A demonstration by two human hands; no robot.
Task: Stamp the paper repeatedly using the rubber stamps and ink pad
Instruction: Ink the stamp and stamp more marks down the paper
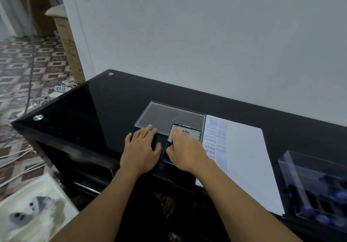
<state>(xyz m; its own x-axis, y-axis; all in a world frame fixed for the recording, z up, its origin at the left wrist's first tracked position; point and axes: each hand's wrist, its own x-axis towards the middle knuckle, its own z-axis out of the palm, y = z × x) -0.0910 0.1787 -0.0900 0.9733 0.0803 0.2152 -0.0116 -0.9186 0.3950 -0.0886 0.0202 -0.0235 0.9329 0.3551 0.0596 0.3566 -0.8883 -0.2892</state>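
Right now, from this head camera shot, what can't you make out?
All in the head view:
- Whether the right hand holds a stamp: its curled fingers cover whatever is over the ink pad.
- The lower prints on the paper: the right forearm hides them.
- The stamps in the clear box: blurred, and cut off by the right edge.
- What lies under the left hand: dark against the black table.
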